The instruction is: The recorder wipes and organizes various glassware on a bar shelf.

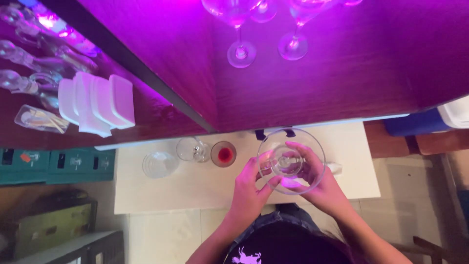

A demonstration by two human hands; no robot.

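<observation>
While both hands cup the big glass bowl [291, 161] over the white counter [195, 190], left hand [249, 188] and right hand [312, 183] fingers wrapped round its rim, I'd worry about a slip (smooth glass). Left of the bowl: a red-filled glass [223, 154]; farther left, teal crates [53, 165].

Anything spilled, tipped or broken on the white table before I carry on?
Nothing stands out. Both hands, left hand and right hand, hold a big clear glass bowl intact. Three small glasses stand upright on the white table; no spill shows.
</observation>
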